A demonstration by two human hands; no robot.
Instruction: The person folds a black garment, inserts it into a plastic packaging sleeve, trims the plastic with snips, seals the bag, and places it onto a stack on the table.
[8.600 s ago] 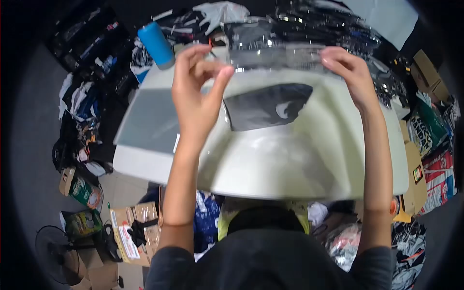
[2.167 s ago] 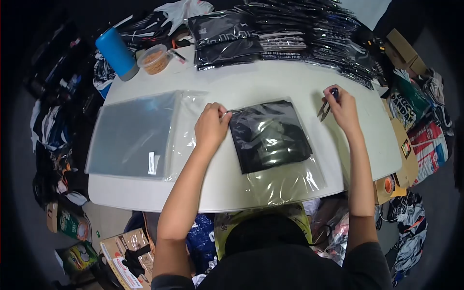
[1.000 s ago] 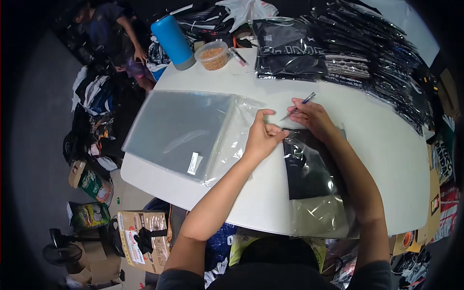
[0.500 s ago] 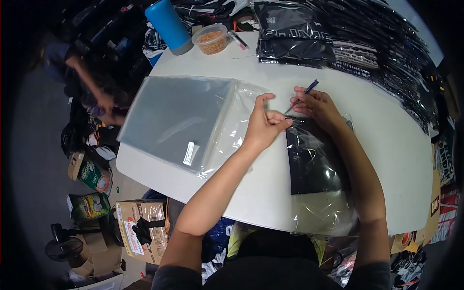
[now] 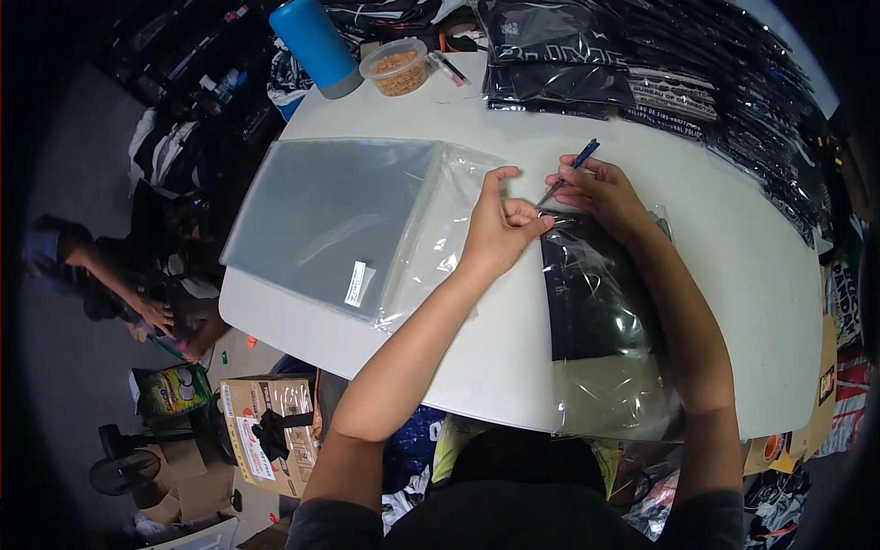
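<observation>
Left hand [image 5: 500, 234] pinches the bagged garment [image 5: 591, 293] taut mid-worktop so right hand [image 5: 600, 192], gripping snips [image 5: 568, 172], can work its top edge.

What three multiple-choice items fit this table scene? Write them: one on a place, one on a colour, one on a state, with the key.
1. Where does the stack of clear bags lie?
A. to the left of the left hand
B. under the snack tub
C. on the floor

2. What colour is the bottle at the table's far edge?
A. red
B. blue
C. white

3. What is the right hand doing?
A. lying flat and empty
B. gripping the bottle
C. holding thread snips at the top of the bagged black garment

Key: 1 A, the stack lies on the table beside that hand; 2 B, its body is plainly blue; 3 C, the fingers grip the tool over the bag's top edge.
</observation>
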